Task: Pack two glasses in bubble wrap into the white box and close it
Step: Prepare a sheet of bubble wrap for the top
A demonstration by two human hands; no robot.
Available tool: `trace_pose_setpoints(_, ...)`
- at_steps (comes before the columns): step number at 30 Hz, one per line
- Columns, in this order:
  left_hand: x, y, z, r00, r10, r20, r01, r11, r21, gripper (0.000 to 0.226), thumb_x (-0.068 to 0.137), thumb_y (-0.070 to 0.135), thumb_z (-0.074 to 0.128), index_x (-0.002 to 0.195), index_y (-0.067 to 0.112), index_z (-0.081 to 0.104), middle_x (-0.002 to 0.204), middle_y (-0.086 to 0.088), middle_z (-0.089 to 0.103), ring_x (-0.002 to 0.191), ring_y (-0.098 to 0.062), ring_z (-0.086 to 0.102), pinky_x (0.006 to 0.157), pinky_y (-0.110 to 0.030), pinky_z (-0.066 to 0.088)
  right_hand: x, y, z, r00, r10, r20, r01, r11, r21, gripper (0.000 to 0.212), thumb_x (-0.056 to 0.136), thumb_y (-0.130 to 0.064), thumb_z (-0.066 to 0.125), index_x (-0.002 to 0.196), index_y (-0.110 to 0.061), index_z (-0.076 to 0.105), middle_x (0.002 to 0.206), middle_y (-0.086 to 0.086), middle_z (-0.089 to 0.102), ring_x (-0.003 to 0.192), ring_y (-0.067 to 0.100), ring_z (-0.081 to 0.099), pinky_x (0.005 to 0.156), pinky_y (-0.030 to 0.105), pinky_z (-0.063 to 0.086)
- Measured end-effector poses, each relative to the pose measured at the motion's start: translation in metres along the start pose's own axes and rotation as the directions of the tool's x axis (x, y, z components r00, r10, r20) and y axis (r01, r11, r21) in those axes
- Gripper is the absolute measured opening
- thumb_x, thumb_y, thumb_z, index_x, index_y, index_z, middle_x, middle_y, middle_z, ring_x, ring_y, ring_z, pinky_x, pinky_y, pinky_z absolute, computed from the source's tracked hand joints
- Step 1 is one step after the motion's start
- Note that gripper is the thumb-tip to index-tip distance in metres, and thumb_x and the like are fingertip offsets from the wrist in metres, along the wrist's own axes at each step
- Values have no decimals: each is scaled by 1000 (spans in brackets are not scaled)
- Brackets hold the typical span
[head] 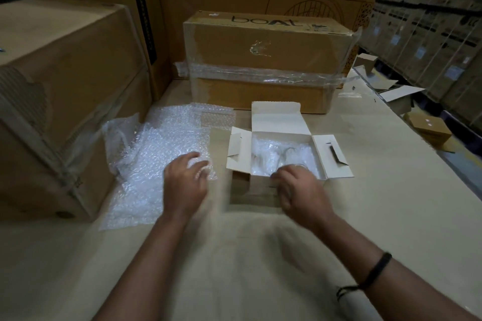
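Note:
The white box (pixel 276 122) stands open in the middle of the table, with its lid up at the back and its side flaps spread. Inside lies bubble wrap with a clear glass (pixel 285 157) showing through it. A loose sheet of bubble wrap (pixel 161 154) lies spread on the table left of the box. My left hand (pixel 186 182) rests on the sheet's near right corner, fingers slightly bent. My right hand (pixel 300 190) hovers at the box's front edge with fingers curled downward; whether it holds anything is hidden by blur.
A taped brown carton marked "boAt" (pixel 266 60) stands right behind the white box. A large brown carton (pixel 60 101) flanks the bubble wrap on the left. Tall cartons wall the back. Small boxes and cardboard scraps (pixel 427 130) lie past the table's right edge.

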State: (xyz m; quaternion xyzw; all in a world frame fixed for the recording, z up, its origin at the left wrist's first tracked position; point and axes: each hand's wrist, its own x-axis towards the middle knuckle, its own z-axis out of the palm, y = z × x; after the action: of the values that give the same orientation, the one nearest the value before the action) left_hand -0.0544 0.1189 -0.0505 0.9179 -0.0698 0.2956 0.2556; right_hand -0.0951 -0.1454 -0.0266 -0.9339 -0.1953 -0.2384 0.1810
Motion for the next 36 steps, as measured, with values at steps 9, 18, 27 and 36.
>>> trace_pose_setpoints(9,10,-68,-24,838,-459,295,329,857,397,22,96,30,51,88,20,69,92,-6,71,94,-30,62,86,-37,37,-33,-50,88,960,124,252,-124,992,-19,40,87,-39,49,119,-17,58,121,6,58,111,28,53,95,40,43)
trace_pose_setpoints(18,-19,-31,-33,967,-253,22,254,967,-24,20,93,28,62,93,14,76,89,-6,66,87,-31,57,76,-40,46,-32,-45,92,970,147,193,-159,986,49,34,90,-42,44,108,-20,65,110,-1,64,106,21,56,91,36,42)
trace_pose_setpoints(27,-82,20,-18,951,-21,309,66,988,-136,38,86,55,49,90,28,76,78,10,62,77,-15,58,66,-33,49,-9,-58,66,832,385,399,-545,440,713,50,88,-34,70,132,-22,52,129,-11,60,113,0,59,93,22,50)
trace_pose_setpoints(36,-57,-34,-44,879,-473,-65,476,858,195,59,83,47,66,136,26,51,145,-8,41,133,-34,30,103,-55,24,-8,-57,50,718,284,636,-676,67,734,51,86,25,42,110,-13,64,97,7,72,60,8,61,57,27,49)
